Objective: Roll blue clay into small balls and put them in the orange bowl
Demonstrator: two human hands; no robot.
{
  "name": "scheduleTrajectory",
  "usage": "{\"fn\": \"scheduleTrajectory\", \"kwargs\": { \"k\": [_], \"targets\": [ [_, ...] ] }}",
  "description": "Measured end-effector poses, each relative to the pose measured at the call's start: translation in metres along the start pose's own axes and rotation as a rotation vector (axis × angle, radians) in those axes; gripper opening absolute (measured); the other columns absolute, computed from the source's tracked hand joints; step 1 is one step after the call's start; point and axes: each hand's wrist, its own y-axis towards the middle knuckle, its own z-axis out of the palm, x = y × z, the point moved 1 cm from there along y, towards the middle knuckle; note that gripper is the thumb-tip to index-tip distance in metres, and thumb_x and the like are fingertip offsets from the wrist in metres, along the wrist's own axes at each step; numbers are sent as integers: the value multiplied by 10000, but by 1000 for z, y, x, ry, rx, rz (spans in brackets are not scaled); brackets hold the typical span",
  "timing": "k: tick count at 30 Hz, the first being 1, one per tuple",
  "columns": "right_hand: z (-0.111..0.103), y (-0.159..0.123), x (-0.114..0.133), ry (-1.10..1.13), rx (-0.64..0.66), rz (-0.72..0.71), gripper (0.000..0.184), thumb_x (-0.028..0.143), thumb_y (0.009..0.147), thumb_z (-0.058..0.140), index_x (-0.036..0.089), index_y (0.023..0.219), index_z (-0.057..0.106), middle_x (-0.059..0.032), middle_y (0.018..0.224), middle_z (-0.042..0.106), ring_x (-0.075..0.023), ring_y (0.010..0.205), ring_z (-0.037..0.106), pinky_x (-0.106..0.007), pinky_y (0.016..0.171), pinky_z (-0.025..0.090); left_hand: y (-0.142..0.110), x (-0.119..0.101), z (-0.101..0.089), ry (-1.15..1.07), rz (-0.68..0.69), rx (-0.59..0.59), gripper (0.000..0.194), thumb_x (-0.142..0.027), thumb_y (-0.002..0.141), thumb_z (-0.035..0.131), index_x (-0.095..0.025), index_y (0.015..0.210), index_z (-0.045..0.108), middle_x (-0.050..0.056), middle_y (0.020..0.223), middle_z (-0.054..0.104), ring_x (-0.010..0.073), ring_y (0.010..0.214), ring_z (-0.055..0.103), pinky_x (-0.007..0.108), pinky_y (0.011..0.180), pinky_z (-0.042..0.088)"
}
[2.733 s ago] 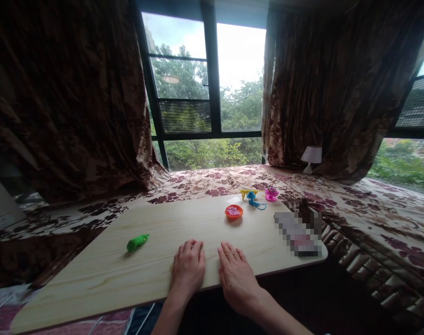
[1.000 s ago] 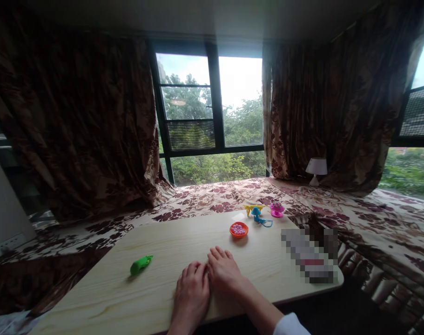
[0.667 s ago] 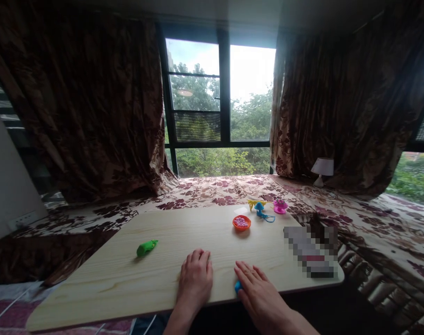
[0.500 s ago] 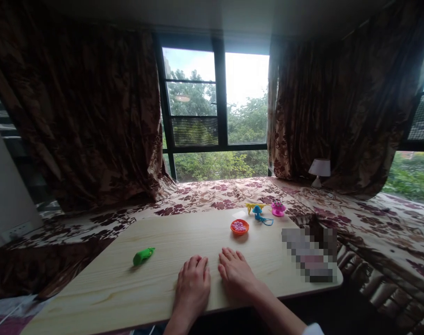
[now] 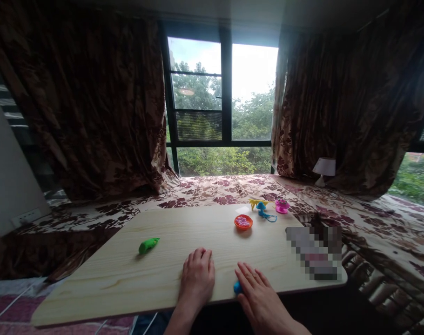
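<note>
Resting flat, left hand (image 5: 197, 279) open on wooden table (image 5: 128, 284). Right hand (image 5: 259, 298) open, fingers covering small blue piece (image 5: 237, 287) at near edge. Best: curl fingers gently, keep piece from slipping off. Orange bowl (image 5: 243, 222) beyond.

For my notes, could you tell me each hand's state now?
Left hand: open, flat on the table.
Right hand: open, touching a small blue object.

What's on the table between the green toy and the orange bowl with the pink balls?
Nothing. In the head view, only bare wooden table lies between the green toy and the orange bowl.
</note>
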Motion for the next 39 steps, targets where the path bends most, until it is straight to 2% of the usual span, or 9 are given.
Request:
{"fn": "scheduleTrajectory", "kwargs": {
  "k": [3,9,11,16,19,24,30,34,39],
  "targets": [
    [6,22,0,-8,-29,83,472,340,908,271,216,1362,272,-40,1417,229,-202,1301,184,-409,1052,168,0,-1,0,6,2,2,276,-235,838,362,-242,1045,546,36,1056,532,175,1014,447,317,900,319],
    [14,110,-4,-17,-91,190,445,366,911,266,163,1287,394,-139,1367,335,-248,1274,256,-506,1001,188,1,2,1,26,24,4,285,-238,840,352,-234,1030,563,40,1054,549,180,1002,462,327,881,339],
    [14,111,-6,-17,-94,173,432,379,911,272,173,1258,427,-136,1359,351,-246,1267,271,-502,1001,185,2,4,3,27,24,6,291,-237,838,353,-230,1040,562,45,1068,548,183,1014,460,330,884,340],
    [7,57,-4,-8,-67,67,412,412,920,250,272,1284,383,-51,1377,342,-199,1274,260,-430,1032,161,3,5,7,27,29,5,285,-241,833,369,-224,1039,564,46,1074,546,187,1026,453,332,904,335],
    [-5,44,-1,-23,-95,40,404,436,897,330,280,1262,411,-49,1340,400,-215,1231,335,-422,1025,181,4,5,7,26,30,11,282,-257,837,368,-222,1042,560,49,1077,540,191,1026,450,331,910,333],
    [-32,73,-10,-40,-165,55,317,375,877,416,269,1159,514,-20,1204,533,-174,1074,491,-308,945,305,4,3,5,17,44,26,281,-287,844,367,-222,1039,558,46,1076,538,188,1017,453,330,909,338],
    [-64,112,-78,-64,-241,231,310,189,908,324,227,1100,565,-37,1108,573,-152,981,535,-256,822,390,3,4,4,13,28,16,281,-296,841,375,-224,1035,565,44,1076,541,188,1017,460,333,914,338],
    [-63,126,-113,-89,-214,316,206,263,894,438,180,1029,569,-51,1050,572,-164,929,548,-344,802,438,4,6,7,-26,28,20,277,-287,828,397,-218,1036,568,46,1074,551,191,1021,468,349,920,338],
    [-52,127,-120,-103,-182,310,231,309,874,487,176,1055,537,-52,1077,547,-163,913,551,-367,786,460,12,-18,12,-151,80,37,294,-256,814,423,-223,1076,552,47,1108,549,189,1058,459,364,946,323]
  ]
}}
